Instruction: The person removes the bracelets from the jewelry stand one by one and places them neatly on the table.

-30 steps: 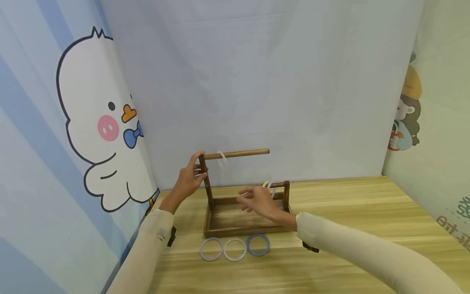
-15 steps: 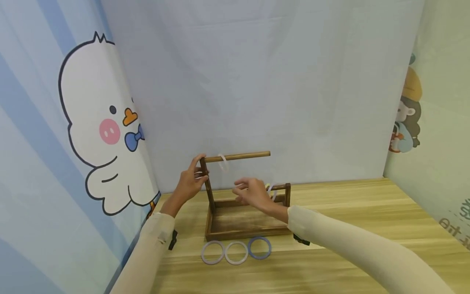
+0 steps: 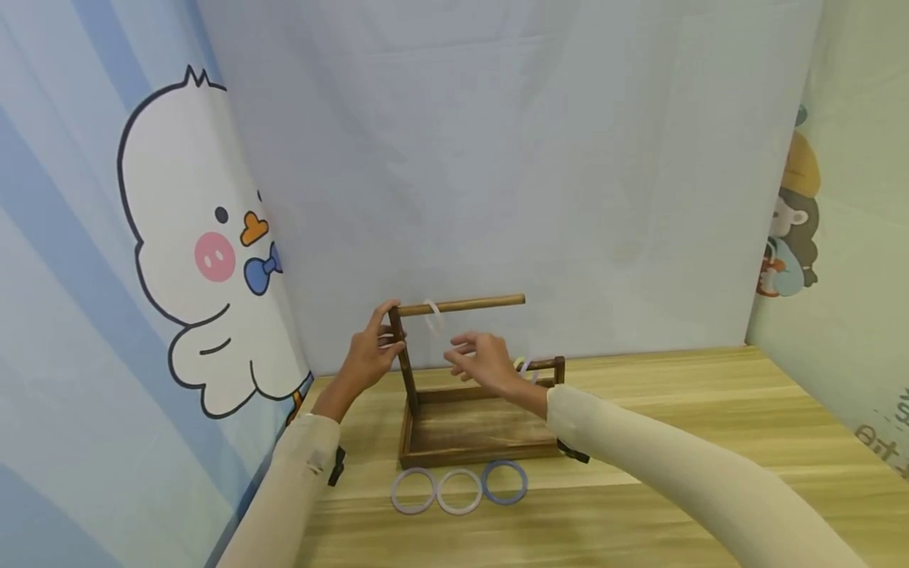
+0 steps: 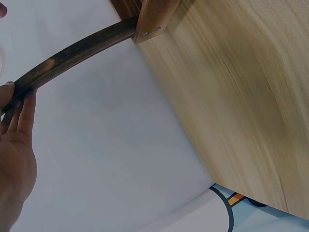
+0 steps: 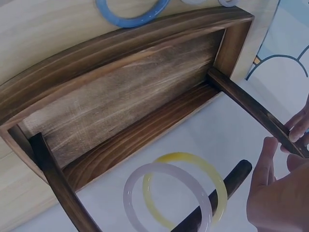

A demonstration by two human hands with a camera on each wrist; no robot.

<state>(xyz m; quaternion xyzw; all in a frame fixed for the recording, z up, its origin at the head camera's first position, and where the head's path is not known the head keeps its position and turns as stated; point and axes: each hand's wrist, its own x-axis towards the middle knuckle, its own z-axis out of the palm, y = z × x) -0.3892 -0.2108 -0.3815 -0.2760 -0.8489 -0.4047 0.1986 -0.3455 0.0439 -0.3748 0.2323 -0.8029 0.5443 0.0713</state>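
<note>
My left hand (image 3: 369,351) grips the tall post (image 3: 403,351) of a dark wooden rack near its top; the left wrist view shows thumb and fingers around that post (image 4: 79,50). A translucent pale ring (image 3: 435,317) hangs on the upper bar (image 3: 483,304), close to the post. Below that bar and right of the ring, my right hand (image 3: 486,363) hovers with loosely bent fingers and nothing visible in them. On the short lower bar hang a lavender ring (image 5: 128,195) and a yellow ring (image 5: 219,181), partly behind my right hand in the head view.
The rack's shallow tray base (image 3: 483,457) stands on the wooden table (image 3: 675,426). In front of it lie a lilac ring (image 3: 414,513), a white ring (image 3: 459,512) and a blue ring (image 3: 505,502) in a row. A pale curtain (image 3: 533,158) rises behind.
My right hand has moved left and up, from beside the lower bar toward the pale ring on the upper bar. My left hand keeps its grip on the post.
</note>
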